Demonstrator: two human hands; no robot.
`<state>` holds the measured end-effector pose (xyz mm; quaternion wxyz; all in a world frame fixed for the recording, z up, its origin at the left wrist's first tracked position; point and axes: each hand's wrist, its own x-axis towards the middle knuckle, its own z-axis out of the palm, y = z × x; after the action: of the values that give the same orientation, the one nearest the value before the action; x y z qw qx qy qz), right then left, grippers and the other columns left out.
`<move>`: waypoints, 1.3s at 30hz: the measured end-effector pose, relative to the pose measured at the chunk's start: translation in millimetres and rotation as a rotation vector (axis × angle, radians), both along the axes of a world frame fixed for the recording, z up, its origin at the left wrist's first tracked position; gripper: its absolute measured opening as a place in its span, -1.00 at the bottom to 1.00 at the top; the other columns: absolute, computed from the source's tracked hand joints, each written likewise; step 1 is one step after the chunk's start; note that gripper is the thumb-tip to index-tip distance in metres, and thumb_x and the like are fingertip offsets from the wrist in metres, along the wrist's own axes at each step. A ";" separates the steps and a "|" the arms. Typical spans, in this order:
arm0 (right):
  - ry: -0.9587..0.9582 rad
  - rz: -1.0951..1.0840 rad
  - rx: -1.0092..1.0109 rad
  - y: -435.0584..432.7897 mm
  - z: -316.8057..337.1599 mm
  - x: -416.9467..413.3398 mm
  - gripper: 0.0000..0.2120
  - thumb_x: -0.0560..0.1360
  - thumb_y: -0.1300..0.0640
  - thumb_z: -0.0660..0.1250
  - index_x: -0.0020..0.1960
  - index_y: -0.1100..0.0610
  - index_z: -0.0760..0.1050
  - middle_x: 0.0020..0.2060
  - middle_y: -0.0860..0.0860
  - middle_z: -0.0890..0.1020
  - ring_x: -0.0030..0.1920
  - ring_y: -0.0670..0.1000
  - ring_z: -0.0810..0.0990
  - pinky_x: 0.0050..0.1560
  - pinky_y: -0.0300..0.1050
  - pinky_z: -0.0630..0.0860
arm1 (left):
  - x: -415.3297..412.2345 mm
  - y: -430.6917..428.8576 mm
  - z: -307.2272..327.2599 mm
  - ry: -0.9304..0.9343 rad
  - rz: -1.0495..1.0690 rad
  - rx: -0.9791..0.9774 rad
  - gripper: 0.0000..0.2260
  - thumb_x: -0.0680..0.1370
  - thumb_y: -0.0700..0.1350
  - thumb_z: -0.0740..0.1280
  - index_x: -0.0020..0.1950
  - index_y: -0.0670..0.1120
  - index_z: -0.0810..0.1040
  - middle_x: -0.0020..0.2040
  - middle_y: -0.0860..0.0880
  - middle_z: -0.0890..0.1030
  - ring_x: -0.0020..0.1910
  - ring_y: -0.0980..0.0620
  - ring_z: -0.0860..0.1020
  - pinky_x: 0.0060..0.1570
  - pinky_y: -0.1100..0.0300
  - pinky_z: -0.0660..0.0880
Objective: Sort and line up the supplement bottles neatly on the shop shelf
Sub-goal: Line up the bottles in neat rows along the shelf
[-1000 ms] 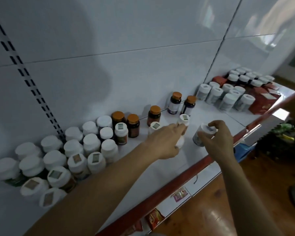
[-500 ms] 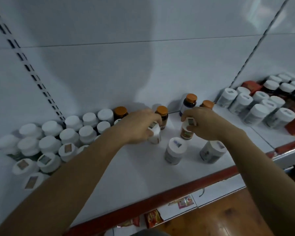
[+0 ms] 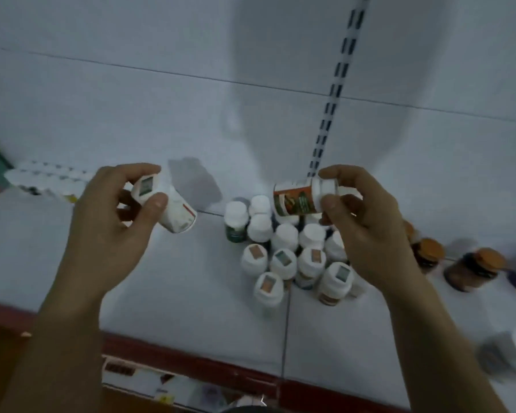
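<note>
My left hand [image 3: 113, 222] holds a white bottle [image 3: 169, 205] tilted in the air above the white shelf [image 3: 176, 293], its sticker-topped cap toward me. My right hand [image 3: 367, 225] grips a second bottle with an orange and green label [image 3: 295, 199] by its white cap, lying sideways above a cluster of several white-capped bottles [image 3: 283, 257] standing on the shelf. Both held bottles are off the shelf surface.
Brown bottles with orange caps [image 3: 471, 269] stand to the right by the back panel. A white-capped bottle [image 3: 510, 353] sits blurred at the far right front. White boxes [image 3: 45, 177] line the far left. The shelf's red front edge [image 3: 191, 359] runs below.
Both hands have lifted a bottle each off the shelf and swung left with my view; the bottle cluster now sits between and under the hands.
</note>
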<state>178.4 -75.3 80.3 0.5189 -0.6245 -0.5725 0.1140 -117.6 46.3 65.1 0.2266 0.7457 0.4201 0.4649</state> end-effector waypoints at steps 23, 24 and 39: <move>-0.875 0.093 -0.358 272.2 -85.1 -229.2 -0.60 0.50 0.41 0.36 0.30 0.17 0.54 0.15 0.19 0.48 -0.12 0.27 0.60 -0.12 0.13 0.60 | -187.2 154.6 -113.3 0.075 -0.265 -0.211 -0.67 0.61 -0.12 0.36 0.35 0.14 0.52 0.24 0.28 0.52 0.14 0.14 0.51 0.14 0.11 0.52; -0.861 0.084 -0.353 270.8 -85.1 -230.2 -0.59 0.51 0.40 0.36 0.32 0.16 0.53 0.17 0.18 0.47 -0.09 0.27 0.61 -0.11 0.14 0.61 | -186.6 156.4 -114.9 0.071 -0.264 -0.227 -0.67 0.62 -0.13 0.37 0.35 0.14 0.51 0.25 0.24 0.53 0.15 0.14 0.51 0.15 0.10 0.53; -0.431 0.310 -0.403 241.1 -77.4 -286.1 -0.67 0.39 -0.03 0.55 0.10 -0.03 0.57 -0.11 -0.05 0.52 -0.17 -0.17 0.44 -0.13 -0.20 0.37 | -218.6 173.9 -138.5 0.188 -0.219 -0.323 -0.64 0.59 -0.14 0.41 0.38 0.04 0.52 0.25 0.16 0.55 0.20 0.30 0.49 0.25 0.28 0.45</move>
<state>-107.8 165.8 2.9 0.2283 -0.6299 -0.7232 0.1676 -336.2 220.1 -73.5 0.3520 0.7810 0.4250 0.2926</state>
